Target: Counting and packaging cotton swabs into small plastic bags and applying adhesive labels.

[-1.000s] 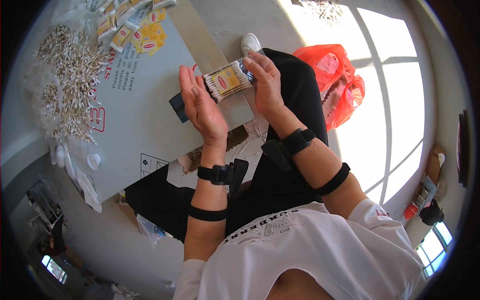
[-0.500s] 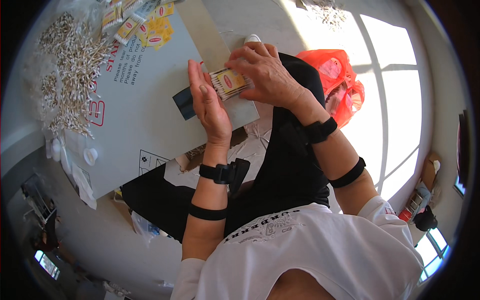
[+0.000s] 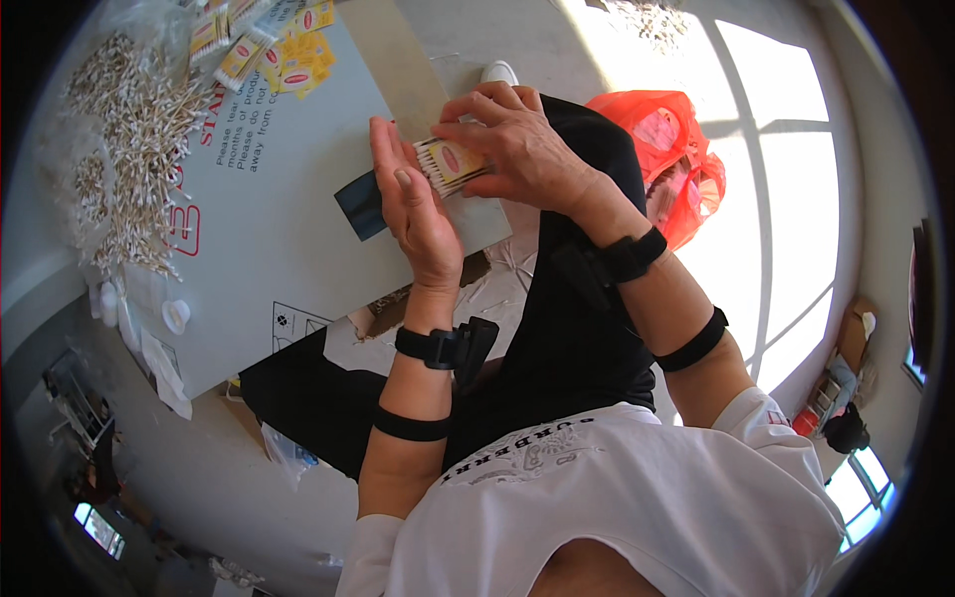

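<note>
Between my hands is a small pack of cotton swabs (image 3: 450, 164) with a yellow card on its face. My right hand (image 3: 537, 149) holds it from the right, fingers over the far edge and thumb along the near edge. My left hand (image 3: 426, 224) is upright and flat, fingers stretched out. Its palm side faces the white swab tips and seems to touch them. The right fingers and palm hide the pack's right end. A big heap of loose cotton swabs (image 3: 139, 149) lies at the left, partly in clear plastic.
Yellow cards (image 3: 306, 60) and several swab packs (image 3: 239, 62) lie at the far side of the grey board (image 3: 269, 224). A dark flat piece (image 3: 360, 207) sits beside my left hand. A white round cap (image 3: 175, 316) lies near left. Right of my leg stands a red plastic bag (image 3: 637, 104).
The fingers of my right hand have shifted a little left over the pack, covering more of its card. My left hand stays nearly in place.
</note>
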Available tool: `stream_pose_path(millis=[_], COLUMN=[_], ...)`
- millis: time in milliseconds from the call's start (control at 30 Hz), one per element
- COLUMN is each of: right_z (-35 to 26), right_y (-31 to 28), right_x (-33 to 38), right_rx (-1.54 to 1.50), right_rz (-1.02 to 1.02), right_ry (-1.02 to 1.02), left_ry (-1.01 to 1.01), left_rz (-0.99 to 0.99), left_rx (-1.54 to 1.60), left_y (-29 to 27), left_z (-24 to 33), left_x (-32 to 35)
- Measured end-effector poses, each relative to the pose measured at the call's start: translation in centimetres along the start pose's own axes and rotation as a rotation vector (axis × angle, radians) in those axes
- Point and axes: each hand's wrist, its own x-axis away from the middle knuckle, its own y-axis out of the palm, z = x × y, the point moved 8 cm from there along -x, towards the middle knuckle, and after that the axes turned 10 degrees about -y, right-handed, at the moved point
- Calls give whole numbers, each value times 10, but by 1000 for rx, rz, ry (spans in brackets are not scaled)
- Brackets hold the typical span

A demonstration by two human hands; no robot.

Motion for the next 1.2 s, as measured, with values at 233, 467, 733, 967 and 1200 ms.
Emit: stream_pose_path(millis=[233, 467, 733, 967, 1200], right_z=[-3, -1, -10, -20, -36], right_y=[4, 4, -8, -5, 33], right_x=[-3, 1, 1, 3, -111], right_rx=[27, 16, 72, -498, -416], right_rz=[-17, 2, 77, 310, 1], right_ry=[-26, 4, 28, 378, 278], left_ry=[-21, -22, 77, 53, 30], left_rz=[12, 5, 111, 450, 398], left_rx=[20, 18, 11, -339, -693], left_y=[0, 2, -24, -134, -195], left_z=[-1, -1, 20, 38, 69], left_x=[1, 1, 0, 1, -27])
